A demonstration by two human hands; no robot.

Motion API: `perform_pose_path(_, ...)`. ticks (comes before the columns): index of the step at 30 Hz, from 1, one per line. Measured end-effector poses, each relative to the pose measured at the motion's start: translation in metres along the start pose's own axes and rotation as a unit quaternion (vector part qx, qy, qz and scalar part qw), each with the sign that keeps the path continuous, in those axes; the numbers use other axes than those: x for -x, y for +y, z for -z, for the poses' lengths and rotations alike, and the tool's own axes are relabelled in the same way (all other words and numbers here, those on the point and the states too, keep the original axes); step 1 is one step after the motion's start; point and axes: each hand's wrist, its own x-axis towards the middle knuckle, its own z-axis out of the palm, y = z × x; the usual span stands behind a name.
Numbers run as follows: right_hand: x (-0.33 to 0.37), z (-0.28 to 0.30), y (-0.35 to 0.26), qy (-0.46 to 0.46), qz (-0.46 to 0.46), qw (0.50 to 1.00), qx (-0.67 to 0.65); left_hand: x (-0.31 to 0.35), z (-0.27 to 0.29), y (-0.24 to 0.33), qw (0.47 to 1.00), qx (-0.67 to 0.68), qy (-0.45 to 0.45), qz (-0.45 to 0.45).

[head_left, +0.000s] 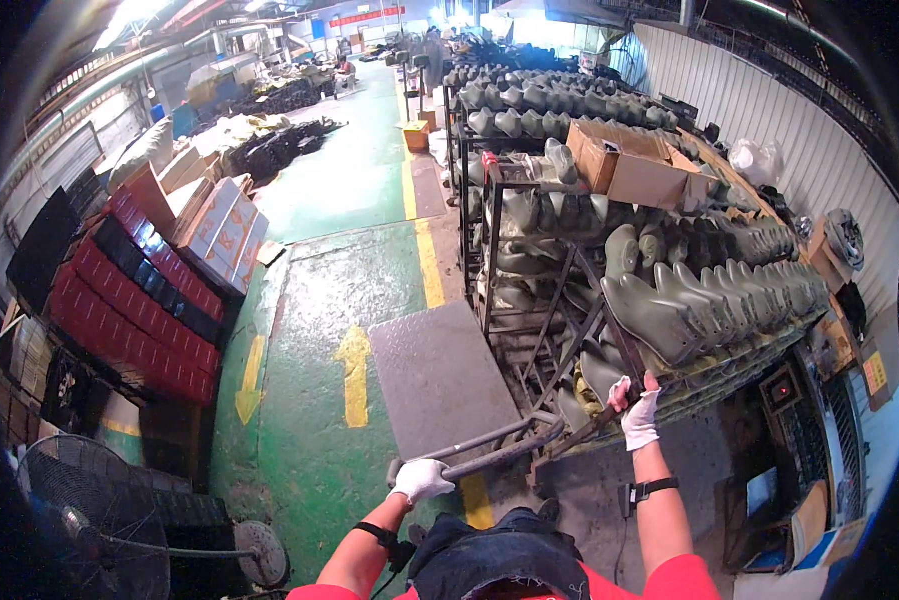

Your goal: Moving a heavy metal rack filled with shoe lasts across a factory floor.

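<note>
My left hand [421,481], in a white glove, is closed round the end of the metal push handle [499,445] of a flat platform cart [439,375]. The cart's grey deck lies low on the floor ahead of me, with nothing on it. My right hand [639,408], gloved in white with bare fingertips showing, is at the near upright of a metal rack [619,345] and appears to grip it. Rows of olive-green boot-shaped pieces [659,315] fill the rack's tiers, toes up, just beyond that hand.
More loaded racks [569,100] stretch back on the right, with an open cardboard box [634,165] on one. Stacked dark red boxes [134,310] and a floor fan [89,515] stand left. A green aisle [319,290] with yellow arrows runs ahead. A person [345,72] sits far off.
</note>
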Motion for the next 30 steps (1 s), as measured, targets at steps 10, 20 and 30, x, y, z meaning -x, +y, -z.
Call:
perform_pose_path(10,-0.003,0.002,0.003,0.014,-0.017,0.999,-0.041,0.006,0.006,0.01,0.999,-0.002,-0.004,0.036)
perform_pose_path(20,-0.006,0.006,0.004,0.023,-0.026,0.998,-0.056,0.005,0.002,0.012,0.999,-0.02,0.008,0.047)
perform_pose_path(30,-0.006,0.007,0.004,0.021,-0.021,0.999,-0.041,0.009,-0.006,0.011,0.997,-0.031,0.052,0.05)
